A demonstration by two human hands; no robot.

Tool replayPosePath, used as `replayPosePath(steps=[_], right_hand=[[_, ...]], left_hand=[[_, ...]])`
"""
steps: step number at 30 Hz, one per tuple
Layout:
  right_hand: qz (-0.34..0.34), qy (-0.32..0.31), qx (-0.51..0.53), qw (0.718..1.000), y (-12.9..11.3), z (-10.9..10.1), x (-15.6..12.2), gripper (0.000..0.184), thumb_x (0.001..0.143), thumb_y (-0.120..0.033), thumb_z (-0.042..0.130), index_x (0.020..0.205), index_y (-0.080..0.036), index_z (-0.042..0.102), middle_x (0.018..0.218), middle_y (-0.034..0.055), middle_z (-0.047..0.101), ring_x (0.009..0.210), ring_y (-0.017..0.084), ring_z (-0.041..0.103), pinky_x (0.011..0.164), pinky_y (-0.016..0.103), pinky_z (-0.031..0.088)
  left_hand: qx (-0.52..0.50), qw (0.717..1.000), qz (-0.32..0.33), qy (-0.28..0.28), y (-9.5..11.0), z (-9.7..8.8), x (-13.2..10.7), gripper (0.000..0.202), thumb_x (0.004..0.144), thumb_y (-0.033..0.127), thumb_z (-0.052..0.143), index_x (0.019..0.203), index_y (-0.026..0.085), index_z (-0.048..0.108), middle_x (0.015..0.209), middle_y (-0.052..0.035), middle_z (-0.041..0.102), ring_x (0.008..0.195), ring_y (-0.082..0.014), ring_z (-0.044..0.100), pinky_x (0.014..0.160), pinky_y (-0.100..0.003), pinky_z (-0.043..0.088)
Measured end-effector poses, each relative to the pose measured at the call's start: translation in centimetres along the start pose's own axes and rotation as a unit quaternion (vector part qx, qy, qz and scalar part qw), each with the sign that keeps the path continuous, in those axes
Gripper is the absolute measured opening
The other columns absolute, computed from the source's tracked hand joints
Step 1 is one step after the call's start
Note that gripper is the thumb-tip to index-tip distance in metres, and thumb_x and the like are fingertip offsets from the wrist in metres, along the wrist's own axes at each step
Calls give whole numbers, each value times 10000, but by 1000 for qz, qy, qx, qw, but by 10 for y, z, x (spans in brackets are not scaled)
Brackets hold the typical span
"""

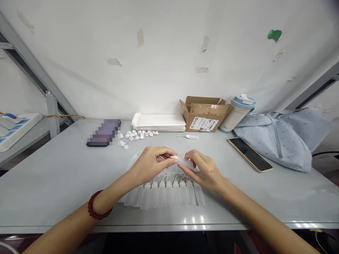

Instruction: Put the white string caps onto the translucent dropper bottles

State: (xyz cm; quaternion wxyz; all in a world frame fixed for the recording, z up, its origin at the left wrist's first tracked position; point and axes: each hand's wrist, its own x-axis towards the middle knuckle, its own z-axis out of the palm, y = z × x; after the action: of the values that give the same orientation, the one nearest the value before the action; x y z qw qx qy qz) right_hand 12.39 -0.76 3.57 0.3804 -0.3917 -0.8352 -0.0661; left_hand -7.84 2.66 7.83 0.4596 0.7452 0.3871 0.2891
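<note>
Over the middle of the table, my left hand [152,160] pinches a small white cap [174,157] between thumb and fingertips. My right hand [205,167] grips a small translucent bottle [186,162] lying on its side, its neck end meeting the cap. Whether the cap is seated on the neck I cannot tell. Beneath both hands lie rows of translucent squeeze bottles [161,195] with white tops and thin curved tubes; the farther row is partly hidden by my hands. Beyond them, a scatter of loose white caps [143,134] lies to the left.
A single small tube [191,137] lies in front of an open cardboard box [202,118]. White flat packs [161,122] are stacked beside it. A tumbler [235,114], a blue cloth bag [278,137] and a phone [249,154] stand or lie right; another dark phone [112,130] lies left.
</note>
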Motion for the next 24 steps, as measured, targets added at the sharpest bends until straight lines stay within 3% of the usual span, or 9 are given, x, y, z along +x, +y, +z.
replayPosePath(steps=[3,12,24], right_hand=[[-6,6,2,1000,-1,-1,0,97,887,-246,538,912,-178,474,793,67,612,572,118,533,487,222,424],[-18,3,20,1000,-5,0,0,167,915,-204,499,1070,-142,512,711,34,602,534,112,522,504,222,433],[92,-33,125,987,-13,-8,4,210,913,-320,518,1050,-168,566,742,29,663,510,93,527,471,198,445]], left_hand=[[-19,1000,-16,-5,1,0,0,195,782,346,651,874,189,720,739,-15,702,645,-151,640,597,-246,536],[-42,999,15,4,-1,1,-1,169,779,289,655,906,206,731,845,-16,718,715,-152,659,663,-244,563],[-28,996,88,3,-2,-1,1,129,796,222,640,887,209,730,881,-34,686,800,-158,629,683,-242,542]])
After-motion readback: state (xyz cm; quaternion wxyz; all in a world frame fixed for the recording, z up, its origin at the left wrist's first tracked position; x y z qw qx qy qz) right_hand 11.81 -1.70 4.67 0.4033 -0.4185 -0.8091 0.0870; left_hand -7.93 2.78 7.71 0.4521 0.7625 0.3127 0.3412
